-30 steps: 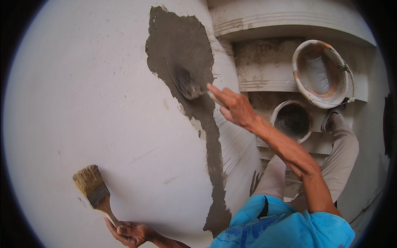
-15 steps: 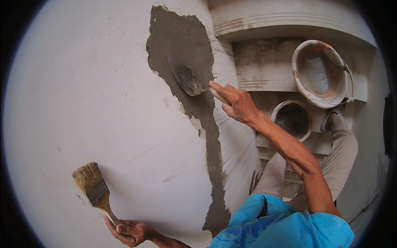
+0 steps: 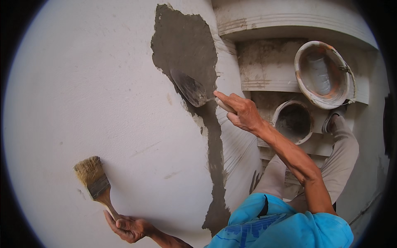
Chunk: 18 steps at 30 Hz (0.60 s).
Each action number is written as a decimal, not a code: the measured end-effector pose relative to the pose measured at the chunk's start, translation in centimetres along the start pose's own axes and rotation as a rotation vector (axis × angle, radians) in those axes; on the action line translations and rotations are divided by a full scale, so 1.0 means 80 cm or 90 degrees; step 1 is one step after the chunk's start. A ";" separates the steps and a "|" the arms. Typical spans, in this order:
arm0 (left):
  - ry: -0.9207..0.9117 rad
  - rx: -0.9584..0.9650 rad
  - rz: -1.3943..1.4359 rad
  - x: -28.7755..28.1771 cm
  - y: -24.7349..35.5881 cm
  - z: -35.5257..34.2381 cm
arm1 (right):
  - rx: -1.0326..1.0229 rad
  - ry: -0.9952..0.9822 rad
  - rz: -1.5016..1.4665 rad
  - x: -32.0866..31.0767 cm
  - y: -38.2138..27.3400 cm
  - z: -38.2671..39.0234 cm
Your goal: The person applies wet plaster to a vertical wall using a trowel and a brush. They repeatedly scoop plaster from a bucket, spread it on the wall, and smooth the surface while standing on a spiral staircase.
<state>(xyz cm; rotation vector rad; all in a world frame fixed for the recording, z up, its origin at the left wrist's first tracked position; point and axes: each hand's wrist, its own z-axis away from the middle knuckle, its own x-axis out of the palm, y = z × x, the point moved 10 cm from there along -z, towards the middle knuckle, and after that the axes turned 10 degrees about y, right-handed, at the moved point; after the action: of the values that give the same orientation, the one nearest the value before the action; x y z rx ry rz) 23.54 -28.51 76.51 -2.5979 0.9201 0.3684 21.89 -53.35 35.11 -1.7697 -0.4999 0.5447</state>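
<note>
My right hand (image 3: 244, 111) grips the handle of a trowel (image 3: 189, 89), its forefinger stretched along the handle. The trowel's blade lies against a patch of wet grey mortar (image 3: 184, 41) on the white wall (image 3: 115, 99). From this broad patch a narrow strip of the same mortar runs down toward my blue shirt. At the lower left, my left hand (image 3: 130, 228) holds a wide paintbrush (image 3: 95, 177) by its wooden handle, bristles pointing up. The brush appears close to the wall; whether it touches cannot be told.
Stair steps (image 3: 264, 68) rise on the right. A white-rimmed bucket (image 3: 300, 78) with a wire handle and watery contents stands on one step. Below it sits a smaller bucket (image 3: 293, 122) with dark grey residue inside. My legs and a shoe (image 3: 331, 120) are beside them.
My right hand and the trowel have moved slightly down along the mortar patch. My left hand with the paintbrush has barely shifted.
</note>
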 end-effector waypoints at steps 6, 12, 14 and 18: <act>-0.002 -0.014 0.037 0.014 0.008 0.003 | -0.008 0.131 0.041 -0.017 0.016 -0.065; 0.004 -0.012 0.047 0.007 0.009 0.001 | -0.033 0.063 0.035 0.007 -0.015 -0.011; -0.015 0.001 0.051 0.009 -0.001 0.007 | -0.020 0.032 0.016 -0.003 -0.006 0.008; -0.027 -0.035 0.054 0.008 0.003 0.003 | -0.002 0.115 -0.014 -0.022 -0.003 -0.020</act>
<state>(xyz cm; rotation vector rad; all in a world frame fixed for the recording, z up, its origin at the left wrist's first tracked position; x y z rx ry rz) 23.88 -28.92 76.01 -2.5949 1.0208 0.4758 21.40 -55.56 35.88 -1.7949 -0.3929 0.3641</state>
